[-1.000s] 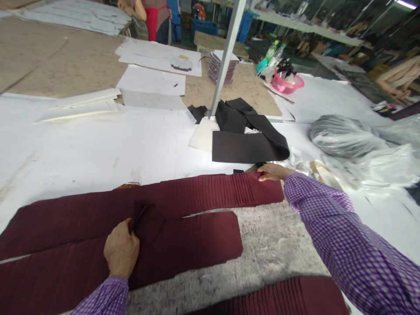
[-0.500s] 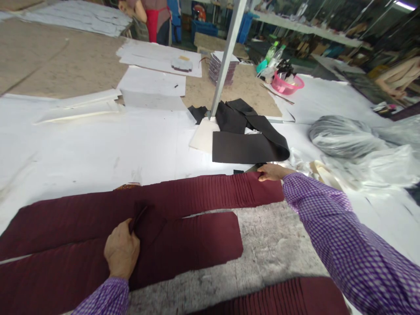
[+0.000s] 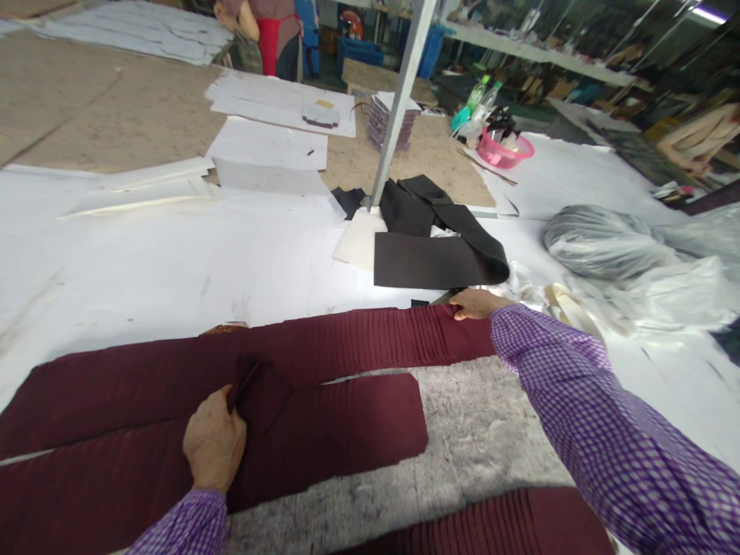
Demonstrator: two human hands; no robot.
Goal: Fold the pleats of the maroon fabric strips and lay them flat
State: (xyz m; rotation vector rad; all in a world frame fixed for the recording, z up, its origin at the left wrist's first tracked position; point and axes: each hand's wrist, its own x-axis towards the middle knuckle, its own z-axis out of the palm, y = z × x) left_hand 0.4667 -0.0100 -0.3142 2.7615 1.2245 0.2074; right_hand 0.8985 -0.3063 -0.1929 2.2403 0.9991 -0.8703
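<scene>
A long strip of maroon fabric (image 3: 370,339), with rows of narrow pleats toward its right end, lies across the table. Beside it on the near side is a second maroon piece (image 3: 358,432). My left hand (image 3: 215,439) is closed on a folded dark maroon flap that stands up where the two pieces meet; its fingertips are mostly hidden. Far to the right, my right hand (image 3: 475,303) is closed at the upper edge of the pleated strip. Something small and dark shows by its fingertips. At the bottom, another pleated maroon piece (image 3: 555,520) is partly cut off by the view.
Black strips of material (image 3: 442,258) lie beyond my right hand, near a metal post (image 3: 401,100). Clear plastic bags (image 3: 613,243) sit at right. Farther back are a pink basket (image 3: 505,150), a paper-topped stack (image 3: 393,123) and a person in a red apron (image 3: 269,38).
My right hand and forearm have shifted very slightly left along the strip's edge. The left hand and the fabric look the same.
</scene>
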